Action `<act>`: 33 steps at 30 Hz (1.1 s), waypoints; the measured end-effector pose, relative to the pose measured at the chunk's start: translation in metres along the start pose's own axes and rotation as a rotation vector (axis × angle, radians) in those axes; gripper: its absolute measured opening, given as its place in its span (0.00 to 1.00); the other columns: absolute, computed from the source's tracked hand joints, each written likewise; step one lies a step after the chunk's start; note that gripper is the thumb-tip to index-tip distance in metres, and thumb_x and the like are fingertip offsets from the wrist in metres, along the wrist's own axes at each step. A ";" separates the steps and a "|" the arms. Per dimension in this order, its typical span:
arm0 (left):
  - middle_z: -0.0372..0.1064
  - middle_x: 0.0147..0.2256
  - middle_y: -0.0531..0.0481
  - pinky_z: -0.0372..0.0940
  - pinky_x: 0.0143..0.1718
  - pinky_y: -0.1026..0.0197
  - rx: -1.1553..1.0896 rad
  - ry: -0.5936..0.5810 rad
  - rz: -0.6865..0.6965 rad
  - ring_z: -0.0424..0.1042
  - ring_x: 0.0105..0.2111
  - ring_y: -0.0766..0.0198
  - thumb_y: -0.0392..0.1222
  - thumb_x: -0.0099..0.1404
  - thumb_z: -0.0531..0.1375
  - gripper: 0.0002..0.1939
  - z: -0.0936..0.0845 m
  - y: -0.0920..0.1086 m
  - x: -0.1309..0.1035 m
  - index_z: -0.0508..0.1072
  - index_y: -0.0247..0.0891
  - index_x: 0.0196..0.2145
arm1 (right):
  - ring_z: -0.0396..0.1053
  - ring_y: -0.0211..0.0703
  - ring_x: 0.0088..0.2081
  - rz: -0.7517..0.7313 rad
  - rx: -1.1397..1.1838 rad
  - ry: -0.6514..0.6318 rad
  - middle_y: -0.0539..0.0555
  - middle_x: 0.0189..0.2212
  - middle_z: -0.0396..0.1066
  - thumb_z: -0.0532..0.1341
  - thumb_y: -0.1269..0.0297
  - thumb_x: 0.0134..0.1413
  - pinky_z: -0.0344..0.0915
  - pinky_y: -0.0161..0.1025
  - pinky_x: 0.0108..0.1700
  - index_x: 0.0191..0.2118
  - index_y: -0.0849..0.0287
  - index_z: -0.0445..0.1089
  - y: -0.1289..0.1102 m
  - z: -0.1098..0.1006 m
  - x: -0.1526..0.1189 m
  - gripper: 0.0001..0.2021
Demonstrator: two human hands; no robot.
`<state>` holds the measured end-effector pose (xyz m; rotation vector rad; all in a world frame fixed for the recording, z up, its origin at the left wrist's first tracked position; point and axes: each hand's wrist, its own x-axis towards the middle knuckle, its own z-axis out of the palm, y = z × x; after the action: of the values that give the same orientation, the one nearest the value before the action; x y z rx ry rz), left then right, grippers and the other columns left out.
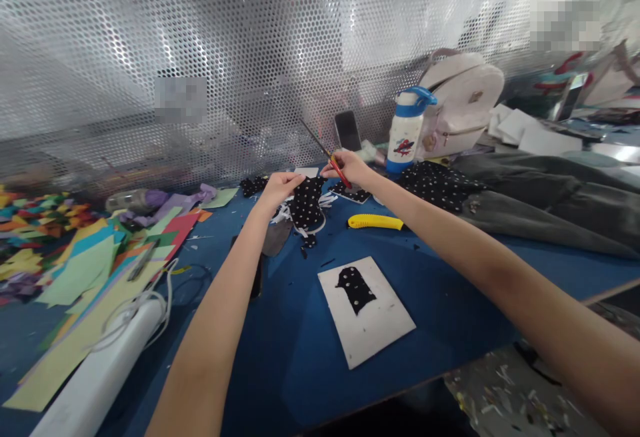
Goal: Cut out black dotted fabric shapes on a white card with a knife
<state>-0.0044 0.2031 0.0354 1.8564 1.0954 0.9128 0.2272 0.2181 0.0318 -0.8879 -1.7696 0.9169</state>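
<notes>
Pinched in the fingers of my left hand (281, 188) is a piece of black polka-dot fabric (307, 202), hanging down over the table. My right hand (351, 166) grips scissors (339, 169) with red and yellow handles, their blades pointing up and away to the left; its fingertips are close to the fabric's upper right corner, and I cannot tell whether they touch it. Closer to me lies a white board (377, 330) with a cut black dotted fabric shape (355, 288) on it. A yellow utility knife (375, 222) rests below my right wrist.
Coloured paper sheets (83, 270) and a white power strip (107, 357) lie at left. At the back right stand a white and blue bottle (404, 134) and a pale backpack (463, 100). Dark grey cloth (555, 197) covers the right side. A perforated metal screen (260, 44) borders the table.
</notes>
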 end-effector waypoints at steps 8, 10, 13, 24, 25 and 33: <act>0.69 0.50 0.46 0.71 0.45 0.50 0.057 -0.009 0.027 0.72 0.46 0.52 0.47 0.70 0.61 0.16 0.004 0.008 0.005 0.71 0.34 0.50 | 0.71 0.47 0.47 0.038 -0.141 -0.070 0.58 0.51 0.69 0.60 0.59 0.64 0.72 0.49 0.47 0.54 0.61 0.67 -0.007 0.004 -0.003 0.16; 0.69 0.50 0.47 0.71 0.45 0.50 0.051 -0.003 0.026 0.72 0.46 0.52 0.47 0.70 0.61 0.16 0.006 0.008 0.006 0.71 0.34 0.50 | 0.71 0.47 0.47 0.041 -0.177 -0.079 0.58 0.51 0.69 0.60 0.59 0.64 0.72 0.49 0.47 0.54 0.61 0.67 -0.008 0.006 -0.004 0.16; 0.69 0.49 0.46 0.71 0.44 0.51 0.021 0.024 0.007 0.73 0.45 0.54 0.46 0.70 0.61 0.16 0.007 0.007 0.009 0.71 0.34 0.50 | 0.71 0.47 0.47 0.039 -0.226 -0.086 0.58 0.51 0.69 0.60 0.59 0.64 0.72 0.49 0.47 0.54 0.61 0.67 -0.008 0.008 -0.005 0.17; 0.70 0.48 0.45 0.72 0.43 0.52 -0.006 -0.014 -0.033 0.73 0.43 0.58 0.46 0.71 0.60 0.15 0.002 -0.001 0.006 0.70 0.34 0.51 | 0.72 0.46 0.46 0.030 -0.386 -0.120 0.57 0.49 0.70 0.60 0.59 0.64 0.72 0.49 0.47 0.53 0.62 0.68 -0.009 0.001 -0.005 0.16; 0.70 0.48 0.45 0.72 0.43 0.51 0.011 -0.023 -0.020 0.73 0.43 0.57 0.45 0.71 0.60 0.15 0.003 -0.001 0.005 0.70 0.34 0.51 | 0.72 0.46 0.46 0.026 -0.393 -0.119 0.57 0.49 0.70 0.60 0.59 0.64 0.72 0.48 0.46 0.52 0.62 0.68 -0.010 0.002 -0.006 0.16; 0.69 0.49 0.45 0.71 0.44 0.51 0.161 -0.033 0.081 0.73 0.44 0.56 0.45 0.70 0.60 0.15 -0.004 0.007 -0.001 0.70 0.34 0.51 | 0.71 0.40 0.33 -0.035 -0.407 -0.134 0.53 0.31 0.72 0.60 0.51 0.62 0.69 0.37 0.35 0.35 0.61 0.67 -0.055 -0.018 -0.020 0.16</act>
<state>-0.0054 0.2010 0.0431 2.0529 1.1081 0.8581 0.2406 0.1787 0.0770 -1.0649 -2.1247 0.6120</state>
